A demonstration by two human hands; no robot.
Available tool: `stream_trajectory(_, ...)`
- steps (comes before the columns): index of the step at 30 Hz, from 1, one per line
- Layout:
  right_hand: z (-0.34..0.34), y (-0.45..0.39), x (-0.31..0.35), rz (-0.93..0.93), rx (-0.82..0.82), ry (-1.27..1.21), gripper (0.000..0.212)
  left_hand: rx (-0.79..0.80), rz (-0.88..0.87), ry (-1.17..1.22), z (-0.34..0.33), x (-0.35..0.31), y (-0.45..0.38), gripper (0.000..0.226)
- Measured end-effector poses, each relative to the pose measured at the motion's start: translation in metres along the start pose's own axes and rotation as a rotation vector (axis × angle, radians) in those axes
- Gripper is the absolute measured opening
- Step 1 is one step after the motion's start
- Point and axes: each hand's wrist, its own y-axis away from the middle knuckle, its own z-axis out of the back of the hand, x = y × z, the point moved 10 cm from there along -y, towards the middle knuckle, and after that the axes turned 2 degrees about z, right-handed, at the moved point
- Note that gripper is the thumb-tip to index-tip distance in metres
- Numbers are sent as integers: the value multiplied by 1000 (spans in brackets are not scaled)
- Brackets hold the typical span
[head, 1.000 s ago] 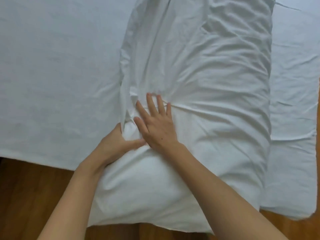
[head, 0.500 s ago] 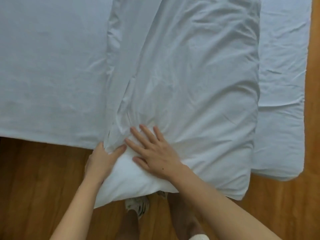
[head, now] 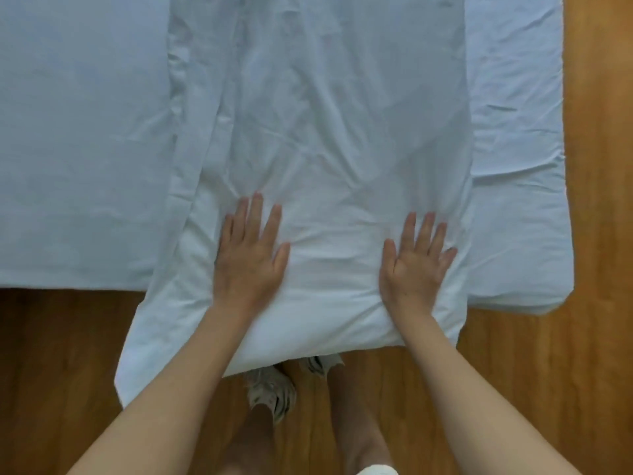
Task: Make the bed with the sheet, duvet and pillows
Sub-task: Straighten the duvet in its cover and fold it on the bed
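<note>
A white pillow in its case (head: 342,132) lies across the near edge of the bed, its near end hanging over the floor. A loose flap of the case (head: 154,330) droops at the pillow's lower left. My left hand (head: 251,255) rests flat on the pillow's near left part, fingers spread. On the near right part my right hand (head: 416,258) also lies flat with fingers apart. Neither hand grips the cloth. The white sheet (head: 78,149) covers the mattress to the left. A second pillow (head: 517,166) lies under the first on the right.
Wooden floor (head: 599,337) runs along the near edge and right side of the bed. My feet in patterned shoes (head: 274,392) stand just below the pillow's overhanging end.
Both hands have left the pillowcase opening on the left and spread apart flat on the pillow. The case now lies smoother, and the view has shifted back from the bed.
</note>
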Motion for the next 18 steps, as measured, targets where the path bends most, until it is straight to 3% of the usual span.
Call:
stream_trajectory(3,-6,31,-12,-83,99,5,68,71,92,9,0,29,36,63)
stream_trajectory(9,7,77,-6,42,458,59,67,479,244,-19,7,52,93,69)
stream_trajectory(12,25,97,4,146,591,63,68,635,222,-27,28,42,103,69)
stream_trajectory(15,45,145,9,248,746,74,65,798,151,26,56,15,127,53)
stream_trajectory(18,71,205,7,188,856,-8,56,895,85,103,88,-16,166,47)
